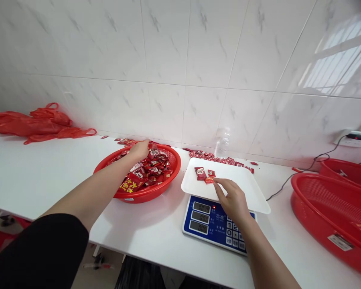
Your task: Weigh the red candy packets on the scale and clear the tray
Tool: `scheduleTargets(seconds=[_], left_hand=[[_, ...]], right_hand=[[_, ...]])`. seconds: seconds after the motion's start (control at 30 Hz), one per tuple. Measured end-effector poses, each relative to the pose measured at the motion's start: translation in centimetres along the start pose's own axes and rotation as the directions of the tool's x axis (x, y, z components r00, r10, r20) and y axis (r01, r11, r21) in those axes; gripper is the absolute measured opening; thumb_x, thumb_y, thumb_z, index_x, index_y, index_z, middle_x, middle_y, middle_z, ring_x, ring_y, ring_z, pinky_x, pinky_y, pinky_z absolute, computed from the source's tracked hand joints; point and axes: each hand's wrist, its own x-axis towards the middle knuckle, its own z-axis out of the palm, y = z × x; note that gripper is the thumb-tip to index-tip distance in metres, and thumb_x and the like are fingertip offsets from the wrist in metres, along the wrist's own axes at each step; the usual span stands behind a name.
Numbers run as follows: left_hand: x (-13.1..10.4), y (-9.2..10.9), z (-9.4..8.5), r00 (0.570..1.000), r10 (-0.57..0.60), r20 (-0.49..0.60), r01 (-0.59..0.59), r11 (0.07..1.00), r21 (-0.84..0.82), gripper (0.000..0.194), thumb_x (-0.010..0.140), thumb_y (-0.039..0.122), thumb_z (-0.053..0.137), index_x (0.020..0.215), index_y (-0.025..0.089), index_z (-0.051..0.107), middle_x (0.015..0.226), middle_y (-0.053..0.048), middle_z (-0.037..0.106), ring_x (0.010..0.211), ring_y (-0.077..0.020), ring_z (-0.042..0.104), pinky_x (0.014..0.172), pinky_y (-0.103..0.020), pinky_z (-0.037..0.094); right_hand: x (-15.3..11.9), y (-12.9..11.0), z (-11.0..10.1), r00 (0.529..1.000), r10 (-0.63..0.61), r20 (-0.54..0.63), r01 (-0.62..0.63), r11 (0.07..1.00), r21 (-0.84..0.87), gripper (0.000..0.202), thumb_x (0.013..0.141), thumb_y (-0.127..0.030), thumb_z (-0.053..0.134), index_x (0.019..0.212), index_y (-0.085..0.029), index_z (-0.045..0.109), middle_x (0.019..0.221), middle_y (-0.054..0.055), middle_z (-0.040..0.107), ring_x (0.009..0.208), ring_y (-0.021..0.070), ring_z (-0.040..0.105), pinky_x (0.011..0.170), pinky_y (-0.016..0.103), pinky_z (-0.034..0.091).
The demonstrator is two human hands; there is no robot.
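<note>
My left hand [140, 150] reaches to the far side of a round red plastic basket [144, 196] heaped with small red packets [152, 164]. Its fingers point away from me and are mostly hidden, so I cannot see whether they hold anything. Over the white tray [231, 172] of a digital scale [210, 230], my right hand [233, 198] pinches the edge of a small bright red packet [209, 180] between thumb and fingertips. Beside that packet on the tray lie a larger dark red packet [200, 173] and a small red one [211, 173].
Red plastic bags [33, 124] lie at the left by the wall. Behind the scale are a clear plastic bottle [222, 143] and a row of red packets [209, 156]. An oval red basket [331, 216] stands at right, near a black cable [307, 168].
</note>
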Motion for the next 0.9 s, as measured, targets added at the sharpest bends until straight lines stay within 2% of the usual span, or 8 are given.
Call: scheduleTargets(seconds=[0.13, 0.3, 0.4, 0.5, 0.57, 0.63, 0.77, 0.9], left_hand=[[0.2, 3.4, -0.4, 0.997, 0.051, -0.061, -0.063, 0.975, -0.212, 0.043, 0.087, 0.029, 0.050, 0.129, 0.022, 0.046, 0.112, -0.012, 0.066, 0.099, -0.0266, 0.064, 0.079, -0.035, 0.051], [-3.2, 9.4, 0.7, 0.979, 0.191, 0.072, -0.108, 0.781, -0.615, 0.057, 0.079, 0.022, 0.059, 0.133, 0.023, 0.041, 0.111, -0.007, 0.066, 0.086, -0.0173, 0.067, 0.070, -0.026, 0.054], [-6.2, 12.2, 1.7, 0.926, 0.335, 0.176, -0.191, 0.814, -0.548, 0.057, 0.080, 0.019, 0.055, 0.135, 0.024, 0.041, 0.127, -0.008, 0.059, 0.099, -0.0192, 0.065, 0.078, -0.027, 0.053], [-8.6, 13.9, 2.7, 0.806, 0.519, 0.283, -0.400, 0.832, -0.385, 0.047, 0.086, 0.026, 0.050, 0.133, 0.022, 0.046, 0.140, -0.009, 0.048, 0.118, -0.0223, 0.055, 0.097, -0.031, 0.044], [-9.7, 14.7, 3.4, 0.726, 0.572, 0.382, -0.500, 0.820, -0.279, 0.044, 0.089, 0.033, 0.047, 0.132, 0.022, 0.048, 0.143, -0.010, 0.044, 0.125, -0.0247, 0.049, 0.104, -0.034, 0.038], [-10.5, 15.5, 4.1, 0.691, 0.578, 0.435, -0.550, 0.810, -0.203, 0.045, 0.090, 0.035, 0.044, 0.133, 0.023, 0.046, 0.143, -0.010, 0.045, 0.130, -0.0255, 0.043, 0.107, -0.036, 0.034], [-11.1, 17.1, 5.8, 0.737, 0.545, 0.400, -0.536, 0.832, -0.146, 0.045, 0.093, 0.033, 0.038, 0.136, 0.022, 0.041, 0.142, -0.011, 0.046, 0.136, -0.0264, 0.034, 0.110, -0.042, 0.028], [-10.8, 18.5, 7.0, 0.817, 0.452, 0.359, -0.444, 0.889, -0.109, 0.047, 0.095, 0.033, 0.033, 0.141, 0.023, 0.033, 0.152, -0.013, 0.030, 0.143, -0.0338, 0.014, 0.110, -0.057, 0.019]], right_hand=[[0.3, 0.1, -0.3, 0.999, 0.031, -0.024, -0.031, 1.000, -0.001, 0.023, 0.095, -0.030, 0.046, 0.103, -0.022, 0.066, 0.101, 0.006, 0.072, 0.094, 0.0211, 0.066, 0.080, 0.035, 0.051], [0.5, 0.2, -0.4, 0.998, 0.047, -0.040, -0.047, 0.999, -0.006, 0.023, 0.094, -0.029, 0.047, 0.104, -0.022, 0.066, 0.101, 0.005, 0.072, 0.094, 0.0205, 0.066, 0.077, 0.033, 0.052], [0.6, 0.3, -0.4, 0.998, 0.045, -0.038, -0.046, 0.999, -0.008, 0.022, 0.094, -0.029, 0.047, 0.104, -0.022, 0.066, 0.101, 0.005, 0.072, 0.093, 0.0206, 0.066, 0.077, 0.034, 0.052], [0.6, 0.3, -0.5, 0.998, 0.048, -0.033, -0.048, 0.999, -0.007, 0.023, 0.094, -0.029, 0.047, 0.105, -0.023, 0.066, 0.102, 0.005, 0.071, 0.094, 0.0206, 0.066, 0.079, 0.034, 0.051], [0.7, 0.3, -0.6, 0.998, 0.049, -0.036, -0.049, 0.999, -0.005, 0.023, 0.094, -0.029, 0.046, 0.106, -0.023, 0.065, 0.102, 0.005, 0.071, 0.095, 0.0206, 0.065, 0.080, 0.034, 0.051], [0.7, 0.3, -0.7, 0.998, 0.053, -0.039, -0.053, 0.999, -0.007, 0.023, 0.094, -0.029, 0.046, 0.105, -0.023, 0.065, 0.102, 0.005, 0.071, 0.095, 0.0206, 0.065, 0.081, 0.035, 0.051], [0.8, 0.4, -0.7, 0.997, 0.059, -0.041, -0.059, 0.998, -0.009, 0.023, 0.094, -0.029, 0.046, 0.105, -0.022, 0.066, 0.101, 0.005, 0.072, 0.095, 0.0209, 0.066, 0.082, 0.036, 0.051], [0.8, 0.5, -0.6, 0.997, 0.062, -0.039, -0.062, 0.998, -0.015, 0.024, 0.094, -0.030, 0.046, 0.105, -0.021, 0.066, 0.101, 0.005, 0.072, 0.094, 0.0209, 0.066, 0.081, 0.036, 0.051]])
